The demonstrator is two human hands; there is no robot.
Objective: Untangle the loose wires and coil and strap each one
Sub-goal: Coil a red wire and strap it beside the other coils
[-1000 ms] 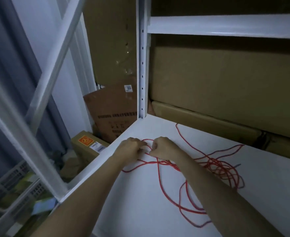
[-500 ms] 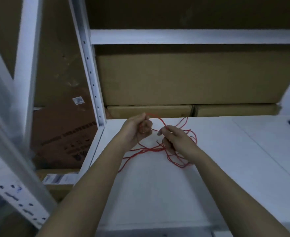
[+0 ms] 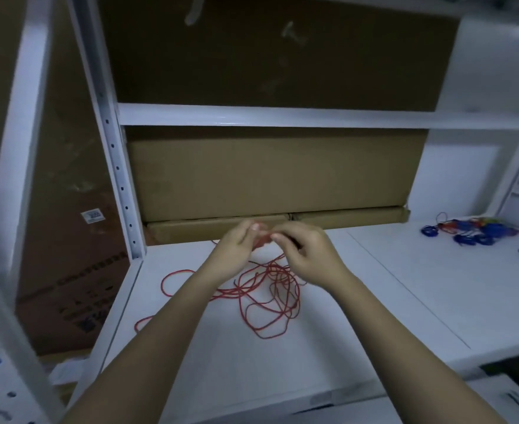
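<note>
A: Red wire (image 3: 264, 293), thin, round, limp; loose overlapping loops on the white shelf (image 3: 374, 301), one strand trailing off toward shelf's left edge. Top end lifted betw. both hands.

B: Hands?

A: Left hand (image 3: 235, 252) and right hand (image 3: 305, 257) both pinch the wire's raised bit, fingers curled, close together above the pile. Exact hold blurred.

B: Risks?

A: Prob. pulling up too fast: crossed loops below could cinch into a knot. Trailing strand near the edge might slip off and drag the rest. Wire looks springy, so a half-made coil may pop open w/o a strap.

B: Surroundings?

A: Shelf smooth, matte, painted metal. Cardboard boxes (image 3: 267, 172) behind, flat, dull brown. Far right: blue wires (image 3: 466, 237) w/ other colours mixed in, bundled small. Could get confused w/ red if dragged over, but well apart now.
</note>
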